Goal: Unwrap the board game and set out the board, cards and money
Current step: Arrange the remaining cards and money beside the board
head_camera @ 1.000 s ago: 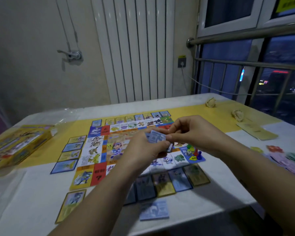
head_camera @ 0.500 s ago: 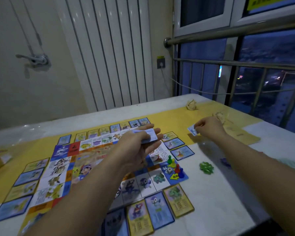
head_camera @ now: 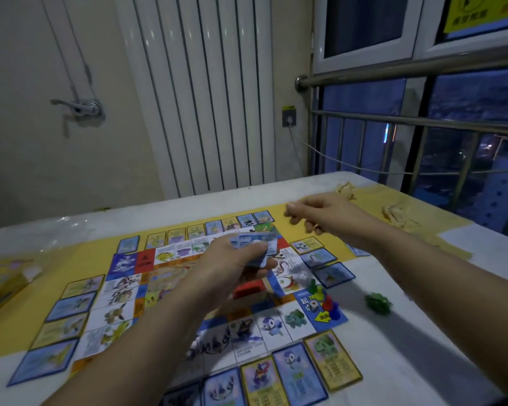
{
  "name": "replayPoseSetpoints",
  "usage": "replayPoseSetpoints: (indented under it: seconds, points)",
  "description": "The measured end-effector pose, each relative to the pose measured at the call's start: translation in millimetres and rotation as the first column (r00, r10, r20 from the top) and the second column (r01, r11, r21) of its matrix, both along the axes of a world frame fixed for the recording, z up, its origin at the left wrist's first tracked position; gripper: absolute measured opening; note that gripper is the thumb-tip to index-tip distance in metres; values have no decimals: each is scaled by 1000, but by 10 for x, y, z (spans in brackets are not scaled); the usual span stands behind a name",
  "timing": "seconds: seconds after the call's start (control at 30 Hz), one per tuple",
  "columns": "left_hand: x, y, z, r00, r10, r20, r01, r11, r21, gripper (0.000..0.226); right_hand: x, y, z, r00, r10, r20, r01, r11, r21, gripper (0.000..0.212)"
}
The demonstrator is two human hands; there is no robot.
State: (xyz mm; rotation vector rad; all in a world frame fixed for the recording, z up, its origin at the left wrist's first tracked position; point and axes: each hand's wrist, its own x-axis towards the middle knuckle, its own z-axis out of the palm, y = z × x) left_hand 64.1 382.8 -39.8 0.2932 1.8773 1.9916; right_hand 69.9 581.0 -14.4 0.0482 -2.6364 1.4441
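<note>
My left hand point(head_camera: 232, 262) hovers above the middle of the board point(head_camera: 121, 284). Its thumb and curled fingers pinch a small stack of blue money notes point(head_camera: 254, 244), fanned slightly toward the board's far edge. My right hand point(head_camera: 320, 213) hangs in the air just past the board's far right corner, fingers loosely curled. I see nothing held in it, though it is blurred.

The board lies flat on the tabletop point(head_camera: 399, 356), and cards point(head_camera: 294, 373) lie face up in rows beside all four of its edges. A single blue note point(head_camera: 357, 251) lies flat to the right of the board, beyond the cards on that side, partly hidden by my right forearm.

On the board's near right corner square, coloured pawns point(head_camera: 327, 301) stand close together, with a white die point(head_camera: 313, 306) just beside them. A green token point(head_camera: 378, 301) sits to the right of that corner, off the board. The yellow game box point(head_camera: 0, 284) rests well to the left of the board.
</note>
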Motion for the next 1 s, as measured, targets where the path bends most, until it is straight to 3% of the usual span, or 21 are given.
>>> replayPoseSetpoints:
  seconds: [0.07,0.13,0.23,0.33,0.53,0.63,0.83,1.0]
  points:
    - [16,-120,30,997,15,-69,-19,998,-65,10,103,-343,170,987,155,35,-158,979,132,31]
    - [29,-259,53,992,22,-127,-37,992,-123,8,108,-580,228,980,195,33,-196,943,268,23]
    - [21,-529,52,980,32,-194,-73,975,-209,8,53,-865,230,967,250,42,-251,921,297,9]
    - [-23,-818,63,976,61,-208,-106,972,-212,8,-95,-1100,233,959,281,50,-283,918,277,8]
    - [-298,-1475,158,953,301,-11,-297,944,147,15,-958,-1272,-22,998,33,-53,-23,985,170,8]
    - [-495,-1749,172,946,307,105,-324,905,275,23,-1530,-1381,-212,998,-47,-31,54,965,257,13]
    - [-833,-1974,-31,934,338,117,-358,878,317,27,-2563,-1507,-527,969,-223,-105,246,899,364,23]
    - [-989,-2068,-136,909,396,130,-416,844,338,19,-2975,-1470,-733,967,-244,-76,242,783,573,18]
